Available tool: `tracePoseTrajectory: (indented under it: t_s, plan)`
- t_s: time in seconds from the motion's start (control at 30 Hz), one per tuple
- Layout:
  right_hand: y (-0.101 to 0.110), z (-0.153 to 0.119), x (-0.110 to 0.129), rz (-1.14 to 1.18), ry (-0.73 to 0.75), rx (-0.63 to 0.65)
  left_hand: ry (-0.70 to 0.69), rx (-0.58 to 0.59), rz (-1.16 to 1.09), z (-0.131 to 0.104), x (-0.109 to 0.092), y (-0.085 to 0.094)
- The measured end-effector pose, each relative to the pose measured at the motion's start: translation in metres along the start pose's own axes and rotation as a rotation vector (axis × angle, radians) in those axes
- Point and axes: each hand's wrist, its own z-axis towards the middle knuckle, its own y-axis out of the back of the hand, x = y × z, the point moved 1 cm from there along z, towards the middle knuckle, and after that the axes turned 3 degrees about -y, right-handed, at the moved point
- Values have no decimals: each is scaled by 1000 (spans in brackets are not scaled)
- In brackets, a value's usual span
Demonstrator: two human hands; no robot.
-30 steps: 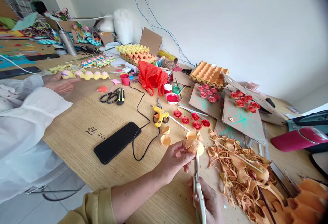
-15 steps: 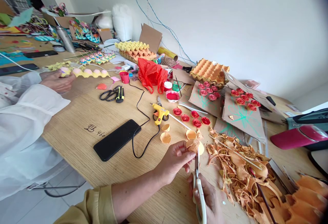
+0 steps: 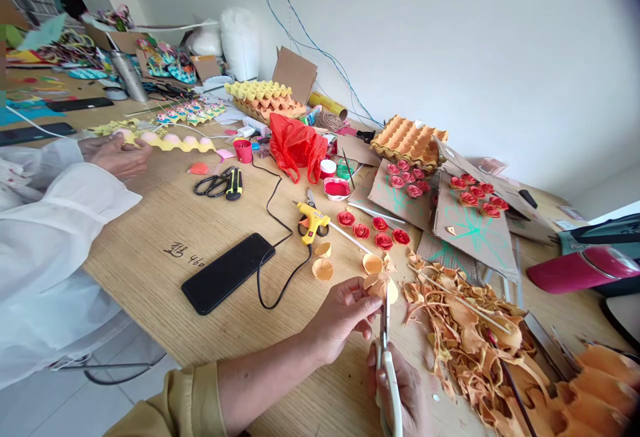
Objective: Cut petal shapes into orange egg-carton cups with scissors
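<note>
Between the thumb and fingers of my left hand (image 3: 345, 314) is a small orange egg-carton cup (image 3: 376, 286). My right hand (image 3: 404, 390) grips white-handled scissors (image 3: 391, 384), their blades pointing up and meeting the cup's right edge. How far the blades are parted is hard to see. Just beyond lies another cut cup (image 3: 372, 264), and two more cups (image 3: 323, 269) rest to the left. Paper scraps (image 3: 465, 317) are heaped to the right of my hands.
A black phone (image 3: 227, 274) and a yellow glue gun (image 3: 313, 220) with its cord lie left of centre. Red paper roses (image 3: 383, 241) sit past the cups, near red paint (image 3: 337, 188). At the left, a co-worker's hands (image 3: 117, 156) hold a yellow carton strip (image 3: 177, 142).
My hands and the scissors stay almost in place, with the blades still at the cup's edge. The co-worker's hands and sleeve have shifted slightly right.
</note>
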Motion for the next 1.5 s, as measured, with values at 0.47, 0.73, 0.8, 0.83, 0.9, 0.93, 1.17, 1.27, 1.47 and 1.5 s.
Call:
tracePoseTrajectory:
  t_s: [0.47, 0.73, 0.8, 0.83, 0.9, 0.93, 1.17, 1.27, 1.47, 1.5]
  plan:
    - [-2, -2, -6, -54, 28, -52, -9, -12, -12, -1, -2, -2]
    - [-6, -3, 3, -90, 14, -133, 8, 7, -44, -1, 2, 1]
    - [-5, -3, 5, -91, 26, -137, 22, 19, -65, -1, 2, 1]
    - [-5, -3, 5, -92, 30, -138, 22, 19, -65, -1, 2, 1]
    - [-5, -3, 5, -102, 33, -137, -10, 0, -33, -1, 1, 0]
    - [-5, -3, 4, -111, 33, -135, -36, -15, -9, -1, 0, 0]
    - [-2, 5, 5, -105, 74, 52, -130, -56, -10, 4, -10, 5]
    - [-5, 6, 10, 59, 3, 105, -129, -44, -96, 6, -13, 10]
    - [-8, 1, 19, 247, -128, 129, -63, -10, -247, 10, -10, 16]
    - [-8, 0, 19, 242, -125, 128, -41, 2, -268, 10, -9, 17]
